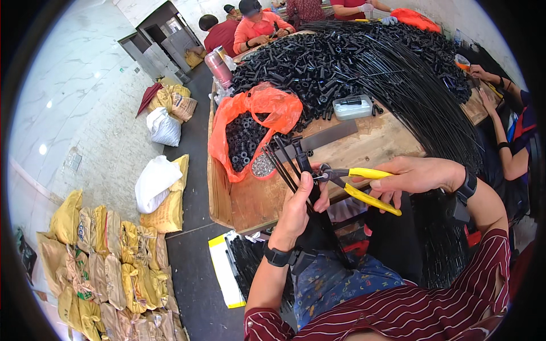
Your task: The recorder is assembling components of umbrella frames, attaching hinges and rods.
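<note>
My left hand (298, 207) grips a bundle of thin black rods (284, 162) that stick up and to the left over the wooden table (250, 199). My right hand (418, 176) holds yellow-handled pliers (355, 183), their jaws closed on one rod near my left thumb. An orange plastic bag (259, 111) of small black ring parts lies open just beyond the rods, with a small heap of tiny silvery pieces (263, 166) next to it.
A big heap of black tubes (335, 57) and long black wires (421, 96) covers the far table. A clear plastic box (352, 107) and a pink flask (219, 68) stand there. Other people work at the far end and right side. Yellow and white sacks lie on the floor left.
</note>
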